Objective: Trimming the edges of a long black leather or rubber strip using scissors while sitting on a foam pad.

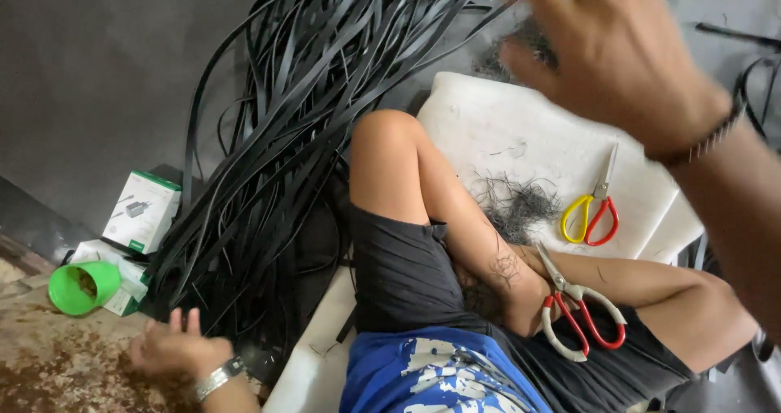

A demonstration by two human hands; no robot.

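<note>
While the right hand [618,55] is raised, fingers spread wide and holding nothing, the left hand [175,349] rests open on the floor [65,364] beside the black strap bundle [285,136]. Red-handled scissors [582,311] lie on the lap within reach; yellow-and-red scissors [594,209] sit near the white cushion's [488,128] edge.

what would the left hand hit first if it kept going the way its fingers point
The left hand rests low on the floor, fingers pointing up the picture. Straight ahead, the bundle of black straps comes first, probably its lower end, though depth is hard to judge.
</note>
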